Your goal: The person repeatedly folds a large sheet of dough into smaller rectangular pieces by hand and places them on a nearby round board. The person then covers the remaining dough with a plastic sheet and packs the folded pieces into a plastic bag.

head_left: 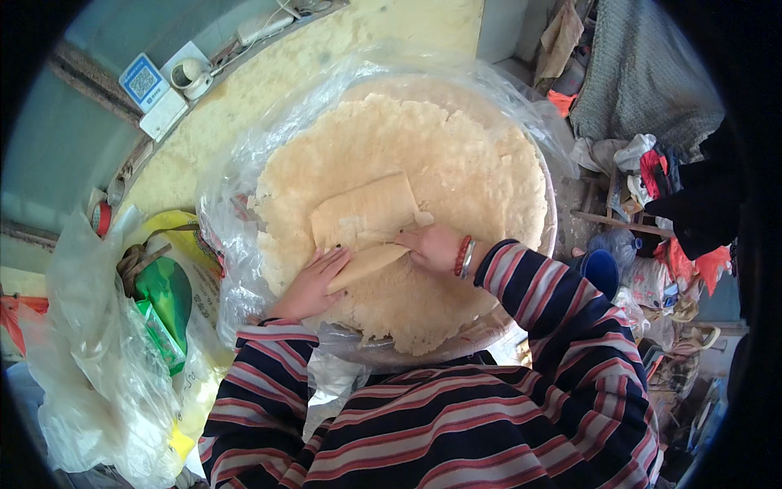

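Before me a stack of thin, tan, ragged-edged flatbread sheets (pixel 464 153) covers a round support. A folded rectangular piece of the sheet (pixel 372 208) lies at its middle. My right hand (pixel 431 246), wearing a red bead bracelet and a silver bangle, pinches the right end of a folded flap (pixel 369 264) along the near side of that piece. My left hand (pixel 316 282) rests at the flap's left end, fingers fairly straight and spread over its edge; whether it grips the flap is unclear.
Clear plastic sheeting (pixel 235 202) surrounds the support's left and far sides. Plastic bags (pixel 104 360) and a green package (pixel 162 336) are at the left. A ledge holds a small white cup (pixel 189 76) and a printed code card (pixel 143 81). A blue bucket (pixel 597 273) stands right, near a water bottle (pixel 617 244).
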The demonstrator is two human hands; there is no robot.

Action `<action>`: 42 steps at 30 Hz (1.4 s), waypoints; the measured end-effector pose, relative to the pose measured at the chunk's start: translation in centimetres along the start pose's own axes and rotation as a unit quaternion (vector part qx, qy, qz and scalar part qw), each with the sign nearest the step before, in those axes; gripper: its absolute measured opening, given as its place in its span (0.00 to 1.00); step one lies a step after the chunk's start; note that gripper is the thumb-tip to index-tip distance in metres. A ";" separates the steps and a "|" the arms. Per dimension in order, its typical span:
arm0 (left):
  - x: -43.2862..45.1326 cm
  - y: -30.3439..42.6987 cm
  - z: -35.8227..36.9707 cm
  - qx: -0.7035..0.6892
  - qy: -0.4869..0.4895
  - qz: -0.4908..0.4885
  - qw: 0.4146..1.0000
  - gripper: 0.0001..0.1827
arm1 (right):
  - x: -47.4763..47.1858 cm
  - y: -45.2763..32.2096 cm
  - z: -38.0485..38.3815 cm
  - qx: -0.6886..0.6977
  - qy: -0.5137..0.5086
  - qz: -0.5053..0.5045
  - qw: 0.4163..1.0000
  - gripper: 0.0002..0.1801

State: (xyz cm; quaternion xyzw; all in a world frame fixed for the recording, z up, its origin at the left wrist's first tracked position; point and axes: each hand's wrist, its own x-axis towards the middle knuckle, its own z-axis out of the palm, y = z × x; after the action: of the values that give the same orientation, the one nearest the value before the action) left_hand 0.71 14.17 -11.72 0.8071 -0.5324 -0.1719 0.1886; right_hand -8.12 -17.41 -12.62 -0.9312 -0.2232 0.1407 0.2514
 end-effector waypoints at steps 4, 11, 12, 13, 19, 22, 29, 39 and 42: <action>-0.9 -1.4 1.5 -0.161 0.120 -0.033 0.979 0.20 | -2.2 -0.1 -2.1 0.064 0.126 -0.101 0.985 0.30; 1.2 -3.4 1.4 -0.342 0.236 -0.283 0.865 0.10 | 0.4 3.9 2.0 0.251 0.237 0.156 0.926 0.15; 3.4 -1.9 0.7 -0.345 0.258 -0.302 0.850 0.11 | 1.0 5.3 2.7 0.243 0.238 0.218 0.915 0.16; 4.5 -1.8 0.2 -0.235 0.251 -0.336 0.877 0.13 | 2.0 5.6 2.9 0.236 0.235 0.268 0.904 0.17; 8.5 -2.7 1.0 0.020 0.229 -0.424 0.876 0.30 | 5.1 4.6 2.4 0.043 0.255 0.326 0.909 0.22; 8.8 -2.1 1.4 0.189 0.222 -0.291 0.911 0.35 | 5.4 3.6 2.2 0.036 0.247 0.359 0.899 0.20; 9.7 -3.1 3.9 0.249 0.121 -0.102 0.955 0.38 | 8.4 -1.6 0.6 -0.352 0.296 0.216 0.861 0.37; 9.9 -5.5 1.7 0.139 0.122 -0.089 0.979 0.41 | 9.4 1.3 3.2 -0.153 0.242 0.167 0.943 0.44; 9.2 -5.9 -0.9 0.158 0.103 -0.100 0.977 0.36 | 9.6 -2.7 -1.7 -0.175 0.118 0.228 0.951 0.30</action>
State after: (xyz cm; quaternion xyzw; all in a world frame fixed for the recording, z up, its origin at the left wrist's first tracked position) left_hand 9.22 7.87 -14.54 0.8894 -0.4468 -0.0198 0.0943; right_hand -0.22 -11.32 -11.19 -0.9966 0.0052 0.0426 0.0705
